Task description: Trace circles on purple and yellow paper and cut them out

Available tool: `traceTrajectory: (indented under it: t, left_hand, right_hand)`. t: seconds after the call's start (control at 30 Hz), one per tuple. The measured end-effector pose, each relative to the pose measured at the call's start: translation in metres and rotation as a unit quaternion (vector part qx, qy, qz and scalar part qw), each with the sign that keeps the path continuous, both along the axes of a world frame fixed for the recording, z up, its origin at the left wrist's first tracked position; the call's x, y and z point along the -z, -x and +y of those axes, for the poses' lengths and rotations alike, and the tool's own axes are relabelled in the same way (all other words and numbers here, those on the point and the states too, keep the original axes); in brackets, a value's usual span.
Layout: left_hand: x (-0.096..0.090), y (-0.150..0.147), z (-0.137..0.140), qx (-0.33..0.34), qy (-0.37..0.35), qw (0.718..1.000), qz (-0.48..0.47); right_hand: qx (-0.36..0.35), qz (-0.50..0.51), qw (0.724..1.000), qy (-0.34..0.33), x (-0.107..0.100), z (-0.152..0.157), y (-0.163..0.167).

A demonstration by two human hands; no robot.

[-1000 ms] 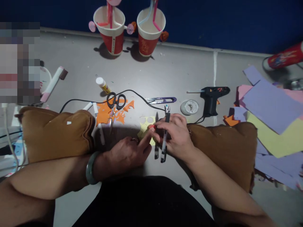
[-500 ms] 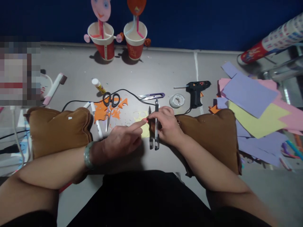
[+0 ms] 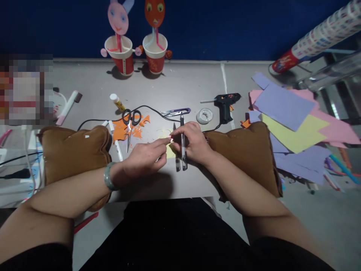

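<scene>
A clear-barrelled pen point(image 3: 183, 146) is tucked in my right hand point(image 3: 194, 145), upright in the view across its fingers. That hand's thumb and forefinger close toward a tiny pinkish bit whose kind I cannot make out. My left hand point(image 3: 148, 156) has its fingers curled and its forefinger reaching to the same spot, so the fingertips of both hands meet there. Beneath them a piece of yellow paper point(image 3: 170, 152) lies on the table, partly covered by the hands. Black-handled scissors point(image 3: 129, 128) rest on orange paper scraps point(image 3: 120, 131) left of my hands.
Brown cushions point(image 3: 75, 156) point(image 3: 239, 156) lie under both forearms. Beyond my hands are purple snips point(image 3: 184, 111), a tape roll point(image 3: 204, 116), a glue gun point(image 3: 225, 107) and a glue stick point(image 3: 117, 101). Two paper-cup figures point(image 3: 123, 62) stand behind; coloured paper sheets point(image 3: 284, 105) pile up rightward.
The whole view has shifted slightly as my head moved. My left forefinger has stayed at the right fingertips, and the pen is still held in my right hand.
</scene>
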State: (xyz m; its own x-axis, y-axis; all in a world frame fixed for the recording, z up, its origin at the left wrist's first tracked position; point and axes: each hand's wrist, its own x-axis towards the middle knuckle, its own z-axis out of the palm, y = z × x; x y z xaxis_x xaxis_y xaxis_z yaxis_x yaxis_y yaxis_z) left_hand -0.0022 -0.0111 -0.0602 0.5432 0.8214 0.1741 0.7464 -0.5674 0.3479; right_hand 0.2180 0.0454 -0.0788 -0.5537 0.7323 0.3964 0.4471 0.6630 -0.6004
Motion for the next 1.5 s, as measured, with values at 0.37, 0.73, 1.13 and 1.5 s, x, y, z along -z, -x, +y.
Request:
traceTrajectory:
  t: [0.37,0.73,1.13,1.5]
  left_hand:
    - [0.0008,0.0011,-0.0020,0.010,-0.015,0.999,0.037]
    - [-0.0033,0.0003,-0.0079,0.069,-0.123,0.987,0.083]
    - [-0.0011,-0.0001,-0.0079,0.120,-0.080,0.983,0.116]
    - [0.0010,-0.0002,-0.0098,0.124,-0.050,0.986,0.101]
  right_hand:
    - [-0.006,-0.024,0.999,0.028,0.0047,0.0037,0.0025]
    - [-0.002,-0.030,0.999,0.023,0.0018,0.0023,0.0042]
    - [0.016,-0.045,0.998,0.049,-0.0011,0.0007,0.0053]
    - [0.016,-0.048,0.998,0.047,-0.0017,0.0015,0.0042]
